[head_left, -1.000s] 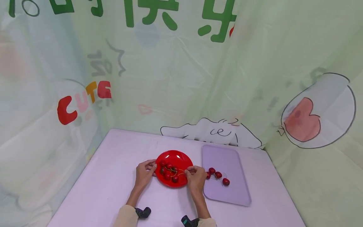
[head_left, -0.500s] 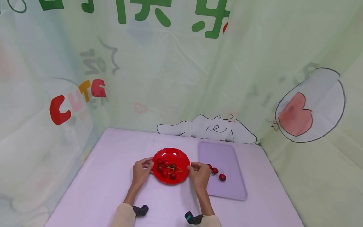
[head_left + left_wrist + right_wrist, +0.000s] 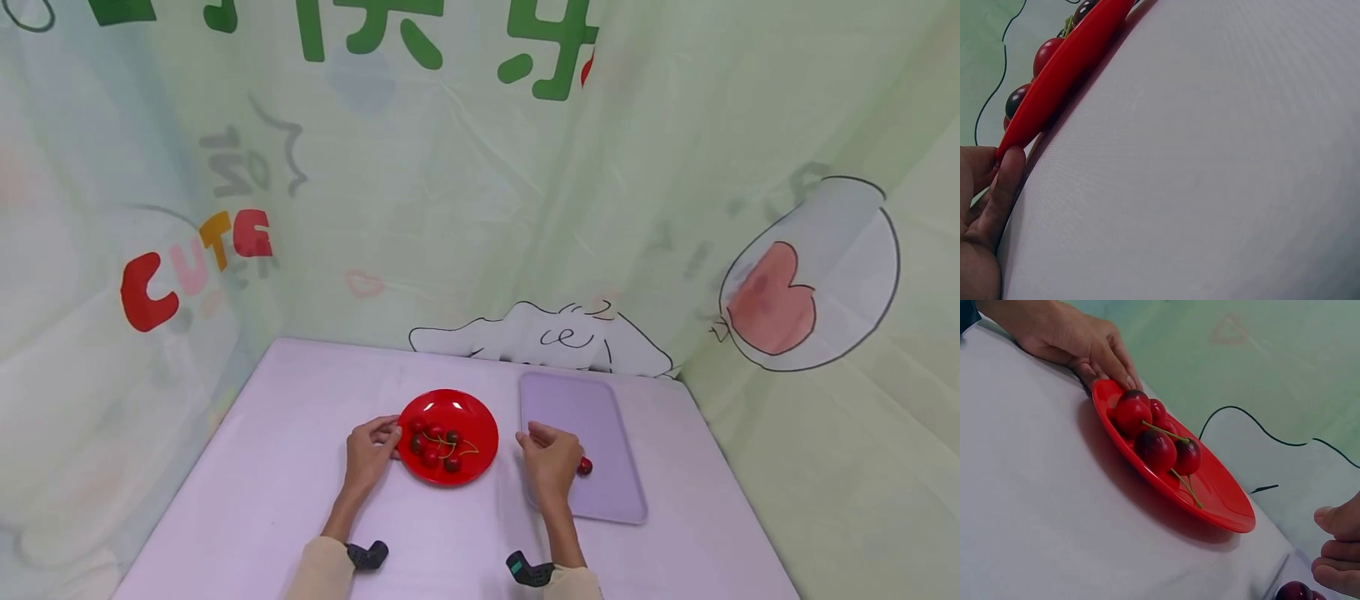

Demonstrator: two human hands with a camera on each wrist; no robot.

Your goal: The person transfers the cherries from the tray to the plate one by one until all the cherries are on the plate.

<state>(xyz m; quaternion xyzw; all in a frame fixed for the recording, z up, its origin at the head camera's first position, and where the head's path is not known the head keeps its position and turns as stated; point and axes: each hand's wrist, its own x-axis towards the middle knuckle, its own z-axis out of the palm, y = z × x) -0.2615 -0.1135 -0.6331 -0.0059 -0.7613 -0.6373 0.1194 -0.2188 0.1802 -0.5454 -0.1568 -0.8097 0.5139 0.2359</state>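
Note:
A round red plate (image 3: 480,417) lies on the table with several red cherries (image 3: 431,457) on its left half, some with green stems. My left hand (image 3: 367,454) pinches the plate's left rim, thumb and fingers at the edge, as the left wrist view shows at close range. Right of the plate, apart from it, my right hand (image 3: 552,460) hovers with its fingers loosely bent and nothing visible between thumb and fingers. It hides part of the purple tray (image 3: 615,492). One cherry (image 3: 585,466) on the tray shows beside that hand; dark cherries (image 3: 1294,591) appear below it in the right wrist view.
The pale lilac table (image 3: 315,375) extends around the plate and tray. A printed curtain (image 3: 420,225) hangs along the back and both sides. A black wrist device (image 3: 367,556) is strapped to each forearm.
My right hand has let go of the plate's right rim and moved right, over the tray's left edge. My left hand stays at the plate's rim. The head view has shifted slightly.

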